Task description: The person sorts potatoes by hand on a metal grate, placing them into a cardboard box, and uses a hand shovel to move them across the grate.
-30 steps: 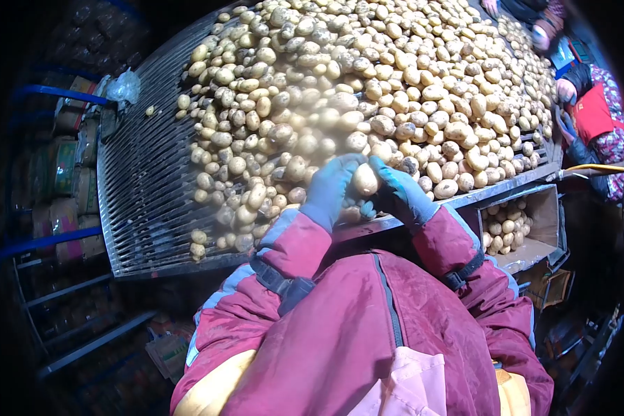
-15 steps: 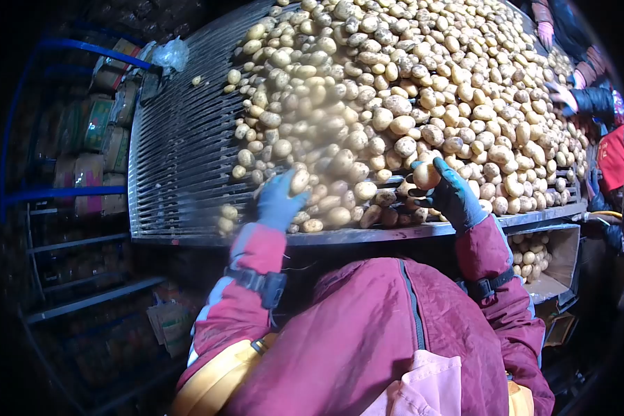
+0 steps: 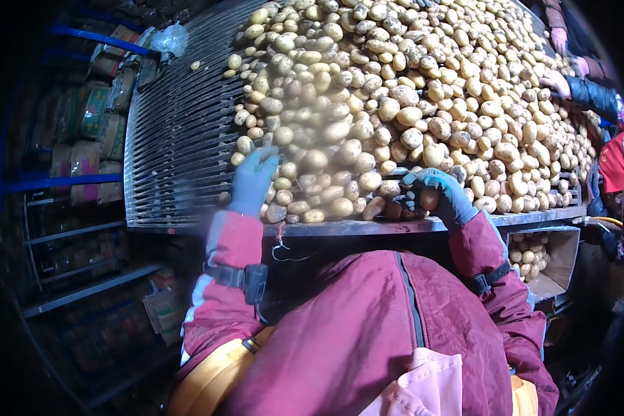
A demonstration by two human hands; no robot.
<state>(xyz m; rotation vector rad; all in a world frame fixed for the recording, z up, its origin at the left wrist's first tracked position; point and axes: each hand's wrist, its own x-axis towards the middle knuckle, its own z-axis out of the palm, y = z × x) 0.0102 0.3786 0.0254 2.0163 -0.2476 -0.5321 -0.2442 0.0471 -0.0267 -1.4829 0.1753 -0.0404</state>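
Potatoes [image 3: 409, 90] lie heaped on a slatted sorting table [image 3: 180, 139]. Right hand [image 3: 438, 195], in a blue glove, curls around one potato [image 3: 428, 200] at the table's near edge. Left hand [image 3: 253, 180], blurred, lies with fingers spread against the heap's left fringe and grips nothing. Below right stands a cardboard box [image 3: 567, 258] with more potatoes in it.

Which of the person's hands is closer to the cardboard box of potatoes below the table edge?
Right. The right hand grips a potato just up-left of the box; the left hand is far off to its left.
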